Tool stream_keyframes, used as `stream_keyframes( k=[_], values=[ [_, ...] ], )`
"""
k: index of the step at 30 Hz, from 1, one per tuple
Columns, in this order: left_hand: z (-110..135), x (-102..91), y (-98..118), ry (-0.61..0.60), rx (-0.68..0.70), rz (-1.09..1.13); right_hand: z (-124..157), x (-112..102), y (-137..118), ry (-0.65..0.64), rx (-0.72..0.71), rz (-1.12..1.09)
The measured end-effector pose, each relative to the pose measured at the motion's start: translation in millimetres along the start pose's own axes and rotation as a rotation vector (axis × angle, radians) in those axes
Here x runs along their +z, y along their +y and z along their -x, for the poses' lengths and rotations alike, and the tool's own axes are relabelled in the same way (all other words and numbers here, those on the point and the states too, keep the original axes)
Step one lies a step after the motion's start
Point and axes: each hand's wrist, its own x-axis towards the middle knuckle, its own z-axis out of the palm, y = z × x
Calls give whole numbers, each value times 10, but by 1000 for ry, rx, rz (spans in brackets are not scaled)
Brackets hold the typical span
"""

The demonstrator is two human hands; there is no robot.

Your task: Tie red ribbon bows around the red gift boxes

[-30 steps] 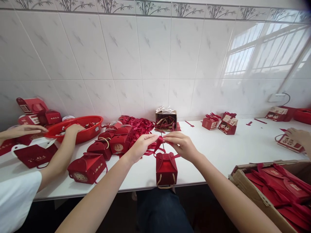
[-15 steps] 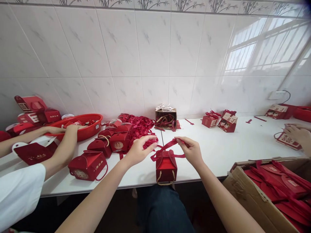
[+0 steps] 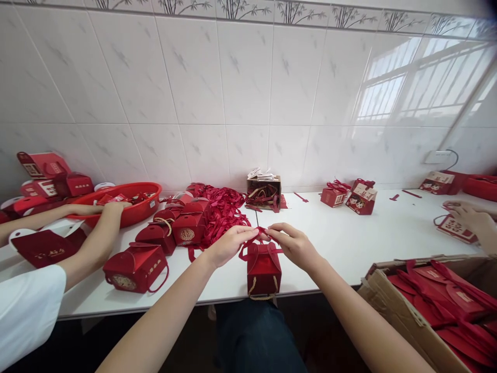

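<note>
A small red gift box (image 3: 264,269) with a twisted cord handle stands at the table's front edge, straight ahead of me. Red ribbon (image 3: 262,231) runs over its top and rises between my hands. My left hand (image 3: 233,243) pinches the ribbon from the left, its fingertips above the box. From the right, my right hand (image 3: 295,242) grips the ribbon too, fingers bent close to the left fingertips. Exactly how the ribbon crosses there is hidden by the fingers. Left of my hands lies a tangled heap of red ribbons (image 3: 225,207).
Closed red boxes (image 3: 135,267) stand on the left. A co-worker's hands reach into a red basin (image 3: 145,211). An open carton (image 3: 404,305) of red boxes is at right, and another person's hand (image 3: 469,215) is beyond it. Two tied boxes (image 3: 361,197) stand at the back.
My left hand has moved right and closed on the ribbon. My right hand has shifted slightly left, bringing the two hands together above the box.
</note>
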Motion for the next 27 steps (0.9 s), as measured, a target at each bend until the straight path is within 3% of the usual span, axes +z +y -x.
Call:
stream_keyframes(
  k=[2,6,9,12,13,15,18,20,22,25,27],
  values=[
    [40,29,15,25,41,-167,-4,22,-24,76,49,-25],
    [221,-105,-52,373,166,-796,172,-63,18,306,379,-29],
    [518,-437,-221,517,24,-1093,564,-293,195,355,698,66],
    [862,-781,-473,513,-319,-1176,1042,-519,416,219,1012,216],
    [950,-852,-557,457,-426,-1147,1167,-555,473,110,1063,223],
    [1037,-899,-699,343,-516,-1058,1308,-541,532,-41,1069,232],
    [921,-762,-820,372,-401,-993,1220,-343,487,-35,900,222],
    [726,-589,-856,484,-215,-933,1039,-160,397,-17,791,116],
    [510,-388,-883,538,-37,-784,858,16,289,-77,735,-28],
    [268,-95,-937,513,54,-554,707,230,142,-213,722,-227],
    [190,42,-977,470,36,-462,692,321,77,-249,806,-394]
  ],
)
